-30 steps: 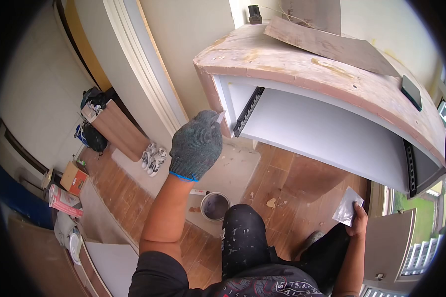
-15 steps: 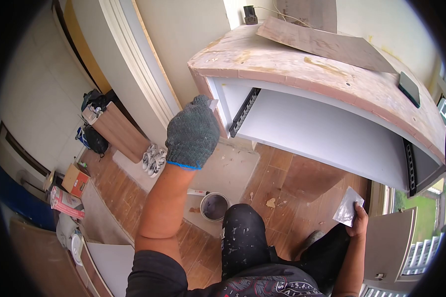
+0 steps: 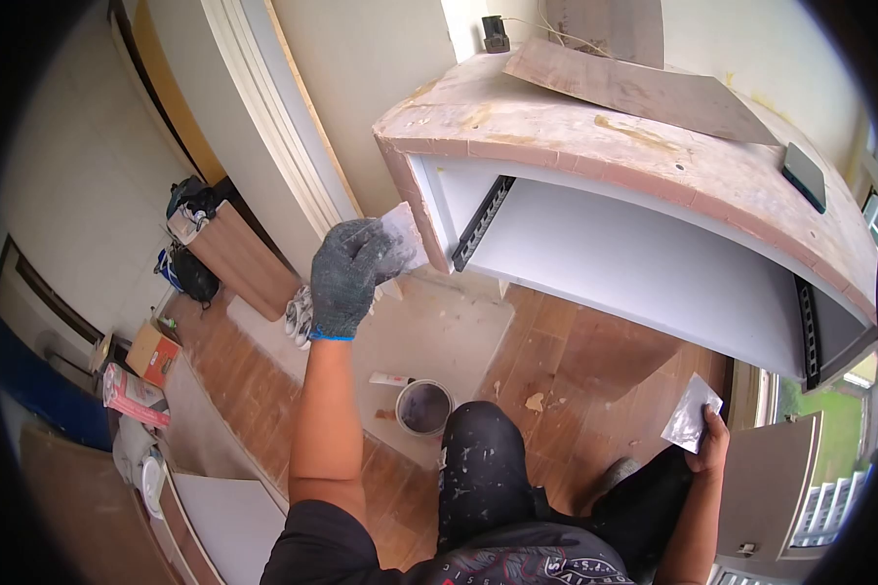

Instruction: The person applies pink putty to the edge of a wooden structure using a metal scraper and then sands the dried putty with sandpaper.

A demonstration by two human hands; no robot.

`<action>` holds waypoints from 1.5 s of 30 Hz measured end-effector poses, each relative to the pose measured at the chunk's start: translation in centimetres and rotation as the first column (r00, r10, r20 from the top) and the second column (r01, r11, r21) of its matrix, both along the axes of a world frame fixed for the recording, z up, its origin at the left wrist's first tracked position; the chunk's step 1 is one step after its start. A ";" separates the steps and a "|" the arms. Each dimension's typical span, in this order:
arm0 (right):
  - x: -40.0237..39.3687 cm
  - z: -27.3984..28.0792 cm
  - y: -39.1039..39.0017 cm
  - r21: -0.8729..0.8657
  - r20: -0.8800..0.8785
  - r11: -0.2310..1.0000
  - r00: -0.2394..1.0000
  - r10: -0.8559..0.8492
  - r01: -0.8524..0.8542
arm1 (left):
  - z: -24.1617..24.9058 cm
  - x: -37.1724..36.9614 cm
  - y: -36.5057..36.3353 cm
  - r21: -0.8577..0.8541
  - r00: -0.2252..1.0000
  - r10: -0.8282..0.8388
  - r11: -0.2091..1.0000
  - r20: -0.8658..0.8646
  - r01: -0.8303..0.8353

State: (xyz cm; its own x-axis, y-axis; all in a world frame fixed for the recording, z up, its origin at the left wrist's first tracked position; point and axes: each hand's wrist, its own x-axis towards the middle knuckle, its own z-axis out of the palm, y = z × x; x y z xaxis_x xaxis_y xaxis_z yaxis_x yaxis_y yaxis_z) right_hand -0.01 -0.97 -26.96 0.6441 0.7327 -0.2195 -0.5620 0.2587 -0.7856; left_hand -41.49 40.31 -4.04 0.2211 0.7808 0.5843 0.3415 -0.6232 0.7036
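My left hand [image 3: 346,273], in a dark grey knit glove with a blue cuff edge, is closed on a flat putty spreader [image 3: 403,234] with pinkish filler on it. The spreader's edge is at the left front edge of the cabinet [image 3: 429,219], whose border carries pink filler; whether it touches is hard to tell. Low on the right, my bare right hand [image 3: 709,444] grips a thin, shiny silvery putty spreader [image 3: 691,417] by one corner. That hand is below the cabinet's open front, near my knee.
On the cabinet top lie a curved thin board [image 3: 644,93], a phone-like dark slab [image 3: 804,177] and a black battery [image 3: 495,34]. Black drawer rails [image 3: 483,224] line the opening. An open tub [image 3: 424,407] stands on the floor before my knee. Boxes [image 3: 135,395] are at left.
My left hand has moved slightly left and down and turned, so more of its spreader shows. My right hand has shifted a little downward with its spreader.
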 end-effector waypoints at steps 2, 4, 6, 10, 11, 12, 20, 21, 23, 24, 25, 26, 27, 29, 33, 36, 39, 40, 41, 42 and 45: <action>0.3 -0.5 -0.1 -0.007 -0.001 1.000 1.000 0.006 -0.006 | -2.6 -0.2 2.0 -0.025 0.990 -0.083 0.996 0.111 0.086; 0.2 -0.4 0.0 -0.009 0.002 1.000 1.000 0.008 -0.008 | -3.2 0.0 2.8 -0.066 0.971 -0.137 0.986 0.197 0.152; 0.1 -0.3 0.1 -0.005 -0.002 1.000 1.000 -0.004 0.004 | -3.3 0.6 3.4 -0.125 0.951 -0.166 0.971 0.259 0.203; -0.1 -0.2 0.2 0.003 0.010 1.000 1.000 -0.012 0.012 | -2.6 1.2 4.0 0.002 0.996 -0.081 0.997 0.024 0.081; -0.1 -0.2 0.1 0.001 0.012 1.000 1.000 -0.011 0.011 | -2.3 1.2 4.0 0.079 0.997 -0.038 0.996 -0.062 0.043; 0.0 -0.3 0.2 -0.002 0.014 1.000 1.000 -0.010 0.010 | -2.1 1.3 4.0 0.157 0.990 0.013 0.987 -0.144 0.010; 0.1 -0.6 0.6 -0.023 0.020 1.000 1.000 -0.001 0.001 | -2.2 0.2 3.5 0.078 0.989 0.146 0.986 -0.016 -0.144; 0.1 -0.6 0.6 -0.029 0.029 1.000 1.000 -0.004 0.005 | -1.9 0.0 3.0 -0.012 0.986 0.155 0.988 0.065 -0.154; 0.1 -0.6 0.8 -0.030 0.033 1.000 0.999 -0.009 0.009 | -2.0 -0.1 3.1 0.024 0.994 0.050 0.998 0.095 -0.052; 0.1 -0.6 0.8 -0.028 0.028 1.000 1.000 -0.008 0.009 | -2.3 -0.2 3.1 0.038 0.994 -0.003 0.999 0.108 -0.002; 0.0 -0.6 0.8 -0.030 0.023 1.000 1.000 -0.005 0.005 | -2.8 -0.4 3.1 0.049 0.991 -0.052 0.998 0.121 0.046; 0.0 -0.5 0.8 -0.035 0.020 0.999 1.000 0.000 0.000 | -3.2 -0.4 3.3 0.050 0.993 -0.067 0.997 0.102 0.062; 0.0 -0.5 0.8 -0.038 0.016 0.999 1.000 0.003 -0.003 | -3.4 -0.2 3.7 0.052 0.993 -0.084 0.995 0.083 0.079; 0.0 -0.4 0.9 -0.037 0.015 0.999 1.000 -0.004 0.004 | -3.7 0.4 4.0 -0.007 0.985 -0.130 0.991 0.115 0.131; -0.2 -0.3 0.8 -0.036 0.024 0.999 0.999 -0.024 0.025 | -4.2 1.1 4.6 -0.022 0.983 -0.144 0.989 0.110 0.148; -0.2 -0.1 0.7 -0.051 0.018 0.998 0.999 -0.044 0.045 | -4.4 1.5 4.8 -0.014 0.993 -0.091 0.996 0.077 0.092; -0.2 -0.1 0.9 -0.058 0.019 0.997 0.999 -0.051 0.052 | -3.8 2.1 4.5 0.049 1.000 -0.025 0.999 0.009 0.024; -0.2 -0.2 0.8 -0.060 0.021 0.997 0.999 -0.049 0.051 | -3.8 2.1 4.5 0.091 1.000 0.003 0.996 -0.028 0.000; -0.2 -0.2 0.9 -0.056 0.020 0.997 0.999 -0.043 0.044 | -4.0 2.1 4.7 0.120 0.999 0.006 0.993 -0.048 0.000; -0.2 -0.2 0.9 -0.050 0.019 0.998 0.999 -0.038 0.039 | -4.1 2.0 4.9 0.151 0.998 0.008 0.988 -0.069 0.002; -0.3 -0.2 0.8 -0.040 0.023 0.998 0.999 -0.037 0.038 | -4.1 1.8 5.1 0.223 0.990 0.053 0.975 -0.133 -0.023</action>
State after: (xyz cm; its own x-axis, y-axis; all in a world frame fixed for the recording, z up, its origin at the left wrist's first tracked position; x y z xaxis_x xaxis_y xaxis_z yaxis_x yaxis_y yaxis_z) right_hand -0.31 -0.15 -27.19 0.6761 0.6989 -0.2333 -0.5345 0.2472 -0.8082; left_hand -39.67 45.44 -8.17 0.2839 0.6457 0.7089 0.4517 -0.7422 0.4951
